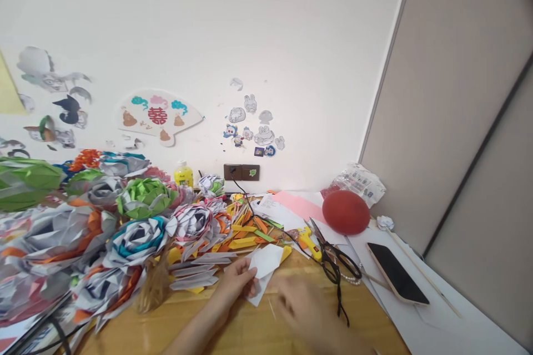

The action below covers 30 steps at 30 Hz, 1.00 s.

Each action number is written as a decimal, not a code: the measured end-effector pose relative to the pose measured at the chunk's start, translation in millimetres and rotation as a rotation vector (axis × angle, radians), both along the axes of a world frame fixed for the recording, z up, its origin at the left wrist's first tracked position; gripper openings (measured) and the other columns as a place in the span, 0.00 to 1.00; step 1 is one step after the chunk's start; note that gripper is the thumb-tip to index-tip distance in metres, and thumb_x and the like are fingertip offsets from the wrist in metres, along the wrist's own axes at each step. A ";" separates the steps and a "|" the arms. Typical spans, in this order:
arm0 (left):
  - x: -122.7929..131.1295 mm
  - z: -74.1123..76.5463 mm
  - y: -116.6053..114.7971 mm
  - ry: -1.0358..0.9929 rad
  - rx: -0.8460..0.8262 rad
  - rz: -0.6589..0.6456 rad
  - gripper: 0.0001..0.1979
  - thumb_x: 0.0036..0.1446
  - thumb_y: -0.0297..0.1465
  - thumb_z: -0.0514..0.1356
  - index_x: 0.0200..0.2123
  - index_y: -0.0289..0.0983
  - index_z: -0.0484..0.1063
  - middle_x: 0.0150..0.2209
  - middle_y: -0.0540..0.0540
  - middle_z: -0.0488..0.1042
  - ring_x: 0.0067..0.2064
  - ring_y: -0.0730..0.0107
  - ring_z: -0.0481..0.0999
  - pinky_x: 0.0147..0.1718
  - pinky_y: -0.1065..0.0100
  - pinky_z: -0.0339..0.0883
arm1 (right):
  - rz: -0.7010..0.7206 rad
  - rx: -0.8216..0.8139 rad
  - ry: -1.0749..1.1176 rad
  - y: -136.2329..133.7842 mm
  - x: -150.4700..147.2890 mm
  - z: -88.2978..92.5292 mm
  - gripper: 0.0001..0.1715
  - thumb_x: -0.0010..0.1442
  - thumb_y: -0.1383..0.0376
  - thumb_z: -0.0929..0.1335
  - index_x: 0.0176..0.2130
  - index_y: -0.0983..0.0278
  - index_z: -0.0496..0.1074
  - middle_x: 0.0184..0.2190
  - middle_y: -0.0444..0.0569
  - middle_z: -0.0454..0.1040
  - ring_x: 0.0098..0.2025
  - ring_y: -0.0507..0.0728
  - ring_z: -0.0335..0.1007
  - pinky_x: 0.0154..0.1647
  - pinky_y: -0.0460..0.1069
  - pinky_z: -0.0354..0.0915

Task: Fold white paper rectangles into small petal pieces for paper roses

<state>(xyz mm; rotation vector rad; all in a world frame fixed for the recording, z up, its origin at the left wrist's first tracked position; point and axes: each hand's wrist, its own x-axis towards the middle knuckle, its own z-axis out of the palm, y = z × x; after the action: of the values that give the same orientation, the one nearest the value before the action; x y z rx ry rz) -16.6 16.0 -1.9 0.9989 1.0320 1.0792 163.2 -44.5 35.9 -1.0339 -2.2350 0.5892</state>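
My left hand pinches a folded white piece of paper just above the wooden table. My right hand hovers to the right of the paper, blurred by motion, so its fingers are unclear. Black-handled scissors lie just right of the hands. A yellow glue gun rests behind the scissors, with a black cord running back to the wall socket.
A large heap of folded paper flowers fills the left side. Loose folded paper strips lie in the middle. A red ball, a black phone, thin wooden sticks and a yellow bottle stand around. Wall stickers hang behind.
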 end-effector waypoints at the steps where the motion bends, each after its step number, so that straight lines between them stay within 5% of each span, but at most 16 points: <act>1: -0.2 0.3 0.0 -0.011 0.007 0.004 0.17 0.34 0.38 0.67 0.23 0.35 0.64 0.14 0.54 0.68 0.12 0.79 0.64 0.13 0.77 0.53 | -0.131 0.032 0.015 16.0 1.7 1.6 0.13 0.60 0.68 0.60 0.43 0.61 0.69 0.32 0.48 0.73 0.33 0.55 0.68 0.34 0.49 0.64; 4: -1.3 0.9 0.0 -0.048 0.027 0.026 0.18 0.36 0.37 0.66 0.28 0.34 0.67 0.14 0.55 0.67 0.12 0.80 0.63 0.13 0.77 0.53 | -0.293 0.102 0.134 49.1 4.8 -8.7 0.16 0.56 0.67 0.62 0.46 0.62 0.68 0.26 0.47 0.72 0.29 0.55 0.68 0.30 0.47 0.63; 10: -0.9 3.6 -4.4 -0.095 0.011 -0.018 0.16 0.38 0.36 0.67 0.29 0.32 0.69 0.16 0.54 0.67 0.14 0.82 0.62 0.15 0.77 0.55 | -0.137 0.002 0.367 58.7 7.3 -40.6 0.13 0.52 0.69 0.64 0.39 0.63 0.71 0.34 0.51 0.75 0.33 0.56 0.71 0.35 0.49 0.67; 21: 1.2 11.1 -9.4 -0.193 -0.005 -0.083 0.11 0.41 0.32 0.67 0.23 0.31 0.70 0.16 0.53 0.67 0.16 0.84 0.62 0.17 0.79 0.54 | -0.142 0.001 0.481 67.8 15.4 -40.9 0.07 0.51 0.62 0.68 0.30 0.63 0.75 0.30 0.50 0.75 0.33 0.56 0.70 0.33 0.47 0.66; 30: 2.6 17.0 -12.5 -0.101 0.029 -0.056 0.13 0.41 0.36 0.67 0.23 0.32 0.69 0.18 0.52 0.69 0.17 0.82 0.63 0.19 0.77 0.54 | -0.193 -0.098 0.570 61.3 7.7 -33.4 0.08 0.52 0.64 0.66 0.25 0.65 0.69 0.24 0.46 0.70 0.29 0.54 0.67 0.31 0.46 0.64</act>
<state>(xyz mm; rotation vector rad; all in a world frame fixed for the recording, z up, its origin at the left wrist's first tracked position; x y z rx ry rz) -14.0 3.5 15.1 0.9808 0.9036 1.0905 170.9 16.8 2.5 -0.9657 -1.6059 0.7976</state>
